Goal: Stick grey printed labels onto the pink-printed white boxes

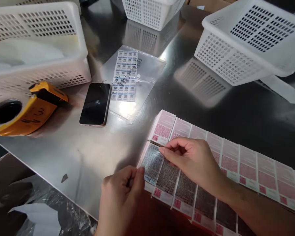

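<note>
Row of pink boxes (221,164) laid side by side on the steel table (71,154), reaching from beside the phone (95,103) off toward the right edge of view. Pale pink tops with darker pink printed panels and small red squares; front faces covered in dense dark print, shiny under clear film. Leftmost box nearest the phone, below and to the right of it.

Left hand (121,193) at the near left corner of that first box, thumb and fingers pressed together, pinching the edge of the film there. Right hand (194,160) resting across the top of the first two boxes, fingertips (162,150) drawn together and pressing at the upper edge of the dark front face.

Left of the phone, an orange tape dispenser (31,113); right of the phone, a label sheet (125,76) in a clear bag. Behind the phone, white baskets (248,42).
</note>
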A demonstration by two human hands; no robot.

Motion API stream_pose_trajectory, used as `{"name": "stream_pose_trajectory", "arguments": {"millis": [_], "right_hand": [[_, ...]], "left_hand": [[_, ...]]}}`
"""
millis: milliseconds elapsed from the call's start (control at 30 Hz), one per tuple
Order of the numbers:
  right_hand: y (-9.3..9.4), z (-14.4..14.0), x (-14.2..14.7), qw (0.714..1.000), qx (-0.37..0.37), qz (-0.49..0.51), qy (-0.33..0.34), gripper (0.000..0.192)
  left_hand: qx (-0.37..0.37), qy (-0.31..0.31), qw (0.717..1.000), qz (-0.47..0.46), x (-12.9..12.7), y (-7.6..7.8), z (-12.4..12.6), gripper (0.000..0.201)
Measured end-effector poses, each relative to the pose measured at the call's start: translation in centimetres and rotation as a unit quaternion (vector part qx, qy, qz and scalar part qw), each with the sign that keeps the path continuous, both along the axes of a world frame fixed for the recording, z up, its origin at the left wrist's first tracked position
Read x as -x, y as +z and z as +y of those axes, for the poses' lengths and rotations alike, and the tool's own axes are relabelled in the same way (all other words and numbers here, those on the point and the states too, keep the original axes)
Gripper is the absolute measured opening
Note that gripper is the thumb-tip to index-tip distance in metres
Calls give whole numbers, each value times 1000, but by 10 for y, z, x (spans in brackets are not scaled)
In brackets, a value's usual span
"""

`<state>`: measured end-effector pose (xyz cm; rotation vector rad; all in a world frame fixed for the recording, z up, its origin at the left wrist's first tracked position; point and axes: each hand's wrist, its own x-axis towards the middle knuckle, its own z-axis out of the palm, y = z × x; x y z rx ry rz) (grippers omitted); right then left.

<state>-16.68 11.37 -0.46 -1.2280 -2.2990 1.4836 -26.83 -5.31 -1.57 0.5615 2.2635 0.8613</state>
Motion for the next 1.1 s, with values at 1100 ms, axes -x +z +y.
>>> {"name": "stream_pose_trajectory", "arguments": {"millis": [1100], "right_hand": [[3, -1, 4, 999, -51, 0, 14, 16]], "left_hand": [[19, -5, 996, 82, -4, 2, 5, 41]]}}
